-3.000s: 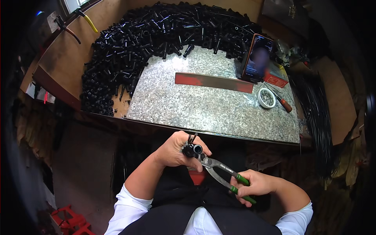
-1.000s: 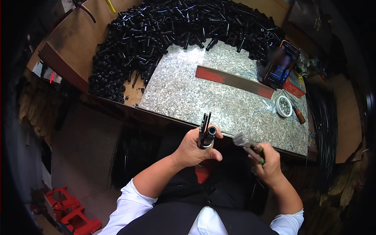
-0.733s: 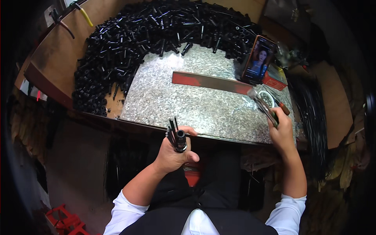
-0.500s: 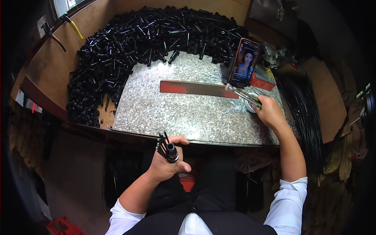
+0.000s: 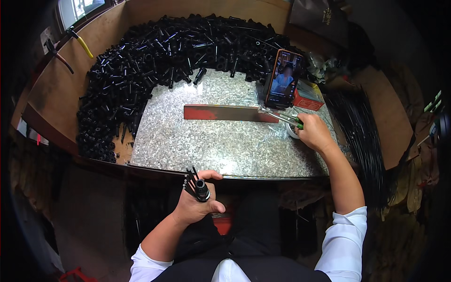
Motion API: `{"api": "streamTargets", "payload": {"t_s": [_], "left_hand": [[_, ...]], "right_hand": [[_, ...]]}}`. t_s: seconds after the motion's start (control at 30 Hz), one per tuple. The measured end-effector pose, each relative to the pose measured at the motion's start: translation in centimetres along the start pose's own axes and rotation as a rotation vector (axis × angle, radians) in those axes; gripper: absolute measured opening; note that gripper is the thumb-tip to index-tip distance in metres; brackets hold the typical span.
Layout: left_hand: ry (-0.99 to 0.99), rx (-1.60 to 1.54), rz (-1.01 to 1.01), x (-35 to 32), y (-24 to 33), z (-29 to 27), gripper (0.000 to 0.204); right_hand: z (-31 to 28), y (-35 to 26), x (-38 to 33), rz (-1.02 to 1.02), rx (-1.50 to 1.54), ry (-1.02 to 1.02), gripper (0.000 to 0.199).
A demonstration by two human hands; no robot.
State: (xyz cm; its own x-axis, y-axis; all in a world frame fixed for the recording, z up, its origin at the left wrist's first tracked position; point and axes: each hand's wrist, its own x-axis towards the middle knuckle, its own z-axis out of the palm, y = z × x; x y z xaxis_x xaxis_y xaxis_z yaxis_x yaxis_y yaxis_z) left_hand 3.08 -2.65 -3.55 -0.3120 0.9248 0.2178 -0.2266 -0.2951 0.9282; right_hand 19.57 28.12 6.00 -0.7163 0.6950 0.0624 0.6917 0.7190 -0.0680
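Note:
My left hand (image 5: 193, 207) is at the near edge of the stone slab, palm up. It is closed around a black tubular part (image 5: 201, 187) and several thin black rods (image 5: 189, 182), with the index finger and thumb held away from them. At the right of the slab, my right hand (image 5: 315, 132) grips a slim silver tool with green handles (image 5: 287, 118), perhaps pliers. The tool's tip is by the right end of a flat bar (image 5: 225, 113), partly red, on the slab. Beneath the tool is a small white round container (image 5: 292, 131), partly hidden by my right hand.
Black tubular parts (image 5: 155, 51) are heaped along the slab's back and left. A phone (image 5: 283, 79) stands near a red box (image 5: 307, 96). Long black rods (image 5: 359, 127) lie at the right. Two pliers, one yellow-handled (image 5: 82, 43), hang on the wooden side wall (image 5: 56, 94).
The slab and everything on it appear slightly lower and further left in the picture. My right hand and its tool have shifted a little left; the left hand keeps its hold.

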Motion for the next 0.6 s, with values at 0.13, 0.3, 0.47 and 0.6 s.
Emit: {"api": "streamTargets", "payload": {"t_s": [0.13,0.3,0.47,0.6], "left_hand": [[0.009,-0.003,-0.036,-0.1,0.3,0.2,0.067],[-0.017,0.036,-0.026,-0.1,0.1,0.0,0.069],[-0.003,0.041,0.021,-0.1,0.3,0.9,0.066],[0.016,0.028,-0.019,0.0,0.4,1.5,0.067]], "right_hand": [[0.2,0.2,-0.5,-0.034,0.067,0.086,0.013],[0.6,1.0,-0.9,-0.096,0.051,0.159,0.013],[0.1,-2.4,-3.3,-0.343,0.416,0.385,0.01],[0.0,-8.6,-7.8,-0.287,0.866,0.026,0.01]]}}
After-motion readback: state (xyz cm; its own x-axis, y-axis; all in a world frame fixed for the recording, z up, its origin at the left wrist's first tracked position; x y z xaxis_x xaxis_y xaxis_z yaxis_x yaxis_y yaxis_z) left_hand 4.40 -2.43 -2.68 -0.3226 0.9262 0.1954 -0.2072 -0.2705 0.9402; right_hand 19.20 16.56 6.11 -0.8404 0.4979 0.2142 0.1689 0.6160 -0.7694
